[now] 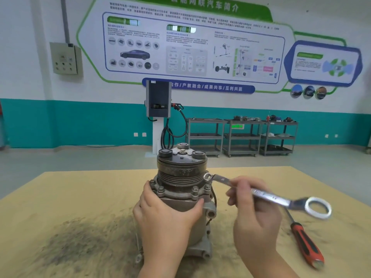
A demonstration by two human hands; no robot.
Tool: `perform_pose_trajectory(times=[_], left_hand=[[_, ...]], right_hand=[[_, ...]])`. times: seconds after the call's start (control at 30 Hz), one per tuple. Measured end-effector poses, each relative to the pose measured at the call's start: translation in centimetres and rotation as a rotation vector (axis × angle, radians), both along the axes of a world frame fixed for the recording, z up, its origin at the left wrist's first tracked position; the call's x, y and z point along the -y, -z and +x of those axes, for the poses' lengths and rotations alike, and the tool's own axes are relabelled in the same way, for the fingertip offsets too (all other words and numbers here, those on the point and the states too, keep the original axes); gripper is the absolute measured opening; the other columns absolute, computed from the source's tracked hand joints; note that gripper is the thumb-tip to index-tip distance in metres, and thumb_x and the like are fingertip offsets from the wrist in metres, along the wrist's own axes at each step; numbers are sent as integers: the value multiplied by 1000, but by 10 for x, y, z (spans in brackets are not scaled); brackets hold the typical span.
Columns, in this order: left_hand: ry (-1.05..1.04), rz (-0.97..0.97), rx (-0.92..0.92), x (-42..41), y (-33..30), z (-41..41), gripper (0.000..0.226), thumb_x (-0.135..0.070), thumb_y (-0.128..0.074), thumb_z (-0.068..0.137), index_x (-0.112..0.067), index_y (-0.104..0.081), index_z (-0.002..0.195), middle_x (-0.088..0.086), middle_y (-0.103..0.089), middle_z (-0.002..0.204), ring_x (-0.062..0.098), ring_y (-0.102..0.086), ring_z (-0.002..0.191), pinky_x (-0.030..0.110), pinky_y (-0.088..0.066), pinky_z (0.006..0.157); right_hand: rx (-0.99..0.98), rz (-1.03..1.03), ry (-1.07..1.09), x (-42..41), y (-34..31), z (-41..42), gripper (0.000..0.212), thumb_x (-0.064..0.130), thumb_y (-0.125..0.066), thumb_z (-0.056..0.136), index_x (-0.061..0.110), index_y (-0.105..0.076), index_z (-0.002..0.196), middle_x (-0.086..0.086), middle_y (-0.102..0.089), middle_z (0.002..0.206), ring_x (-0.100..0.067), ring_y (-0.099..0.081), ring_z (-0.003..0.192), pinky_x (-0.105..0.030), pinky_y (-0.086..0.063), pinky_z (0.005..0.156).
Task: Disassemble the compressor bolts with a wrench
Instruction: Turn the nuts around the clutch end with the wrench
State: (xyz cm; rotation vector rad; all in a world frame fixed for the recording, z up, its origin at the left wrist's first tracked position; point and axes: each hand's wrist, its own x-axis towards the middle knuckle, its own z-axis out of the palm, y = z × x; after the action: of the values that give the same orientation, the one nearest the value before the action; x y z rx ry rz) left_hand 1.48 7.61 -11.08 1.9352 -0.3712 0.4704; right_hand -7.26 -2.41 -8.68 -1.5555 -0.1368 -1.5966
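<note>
The compressor point(180, 195) stands upright on its rear end near the middle of the tan surface point(80, 197), pulley and clutch plate on top, so the ring of flange bolts point(195, 190) below the pulley faces up and out where a tool can reach it. The left hand point(160, 213) wraps the housing just under that flange, its fingers point(149, 189) curled round the left side and the thumb pressed across the front — a bracing grip, by the look of it, meant to keep the body from turning when force goes into a bolt. The right hand point(253, 205) pinches the shank of the wrench point(261, 194) between thumb and fingertips, the other fingers loosely curled beneath. The wrench's small ring end sits at the right side of the flange, over or just above the bolt there; whether it is fully seated cannot be told. Its larger ring end sticks out to the right, blurred. The light grip near mid-shank suits lining up rather than hard pulling, so the step seems to be fitting the ring onto a bolt. A screwdriver point(305, 241) with a red and black handle lies toward the right edge of the surface, near the right hand — within reach but out of the swing. A dark smear of grime point(80, 239) marks the surface toward the near left corner.
</note>
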Motion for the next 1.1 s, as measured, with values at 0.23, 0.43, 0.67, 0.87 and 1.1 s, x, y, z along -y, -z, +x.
perform_pose_trajectory(times=[0.23, 0.43, 0.67, 0.87, 1.1], left_hand=[[276, -86, -52, -19, 1, 29, 119, -71, -74, 43, -25, -33, 145, -10, -50, 133, 17, -40, 131, 44, -41, 109], [284, -73, -45, -18, 4, 35, 129, -72, -73, 43, -25, -21, 151, -7, -38, 142, 14, -27, 135, 38, -30, 112], [227, -19, -60, -18, 3, 33, 138, -78, -70, 40, -24, -16, 154, -6, -36, 144, 16, -27, 136, 40, -31, 111], [74, 10, -15, -10, 4, 18, 138, -85, -61, 36, -17, -23, 149, 2, -41, 136, 24, -32, 127, 41, -34, 105], [94, -25, -29, -9, 2, 17, 131, -74, -56, 38, -11, -25, 149, 9, -41, 137, 30, -32, 127, 41, -30, 105]], right_hand=[[-106, 698, -447, 22, -10, 0, 28, 5, -44, 99, 3, -63, 79, -6, -56, 55, -11, -49, 47, -18, -39, 43], [-232, 645, -636, 29, -14, 0, 23, 14, -45, 97, 1, -61, 85, -10, -57, 59, -13, -51, 48, -20, -43, 44], [-207, 599, -557, 30, -9, 6, 22, 26, -53, 85, 5, -60, 85, -9, -55, 60, -12, -49, 48, -19, -43, 47], [-34, -307, 38, 2, 23, 7, 8, 37, -63, 93, 29, -64, 93, 15, -60, 75, -3, -53, 59, -14, -42, 57], [-42, -425, 93, -17, 19, 10, 12, 35, -66, 90, 24, -68, 95, 8, -65, 76, -6, -57, 63, -19, -46, 56]])
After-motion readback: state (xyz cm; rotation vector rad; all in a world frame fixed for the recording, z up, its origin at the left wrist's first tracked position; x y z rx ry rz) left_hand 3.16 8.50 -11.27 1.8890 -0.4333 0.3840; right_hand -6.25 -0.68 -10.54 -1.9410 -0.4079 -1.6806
